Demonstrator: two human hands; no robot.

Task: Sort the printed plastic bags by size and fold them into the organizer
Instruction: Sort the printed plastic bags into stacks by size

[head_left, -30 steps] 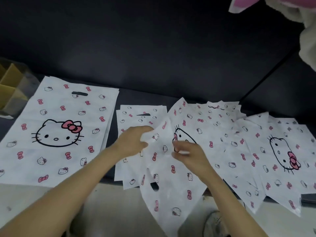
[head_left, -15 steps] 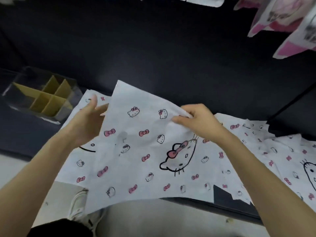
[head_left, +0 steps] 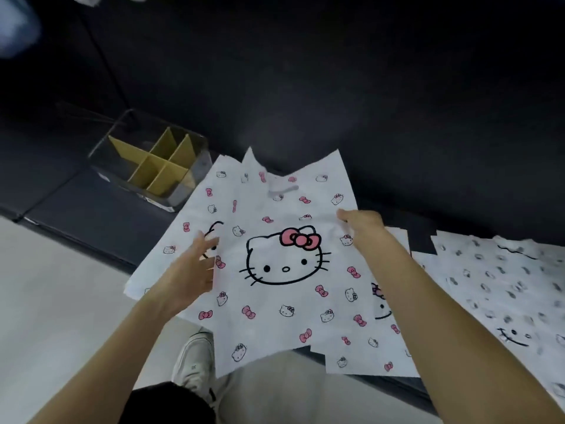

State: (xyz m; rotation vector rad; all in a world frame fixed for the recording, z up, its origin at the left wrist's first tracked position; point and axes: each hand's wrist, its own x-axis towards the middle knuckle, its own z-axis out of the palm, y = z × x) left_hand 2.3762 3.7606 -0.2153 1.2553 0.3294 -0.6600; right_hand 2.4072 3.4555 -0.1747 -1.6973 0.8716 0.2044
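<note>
- Head view showed the sorting only partly done. My left grip (head_left: 195, 264) was released, fingers spread against the left edge of the large bag (head_left: 284, 301). My right grip (head_left: 362, 224) grasped its right edge (fingertips were hidden, so I judged that from the curl).
- That bag lay over a pile of like-sized bags (head_left: 171, 249) on the dark bench (head_left: 91, 215), just beside the organizer (head_left: 200, 169).
- A smaller bag (head_left: 376, 356) and blurred loose bags (head_left: 504, 286) lay unsorted to the right.
- I saw nothing in the organizer's yellow-divided compartments, so I judged that all the folding was left.
- The large bag looked thin and crinkled: white, with one big cat face wearing a pink bow, scattered small bows, and far corners curling up.
</note>
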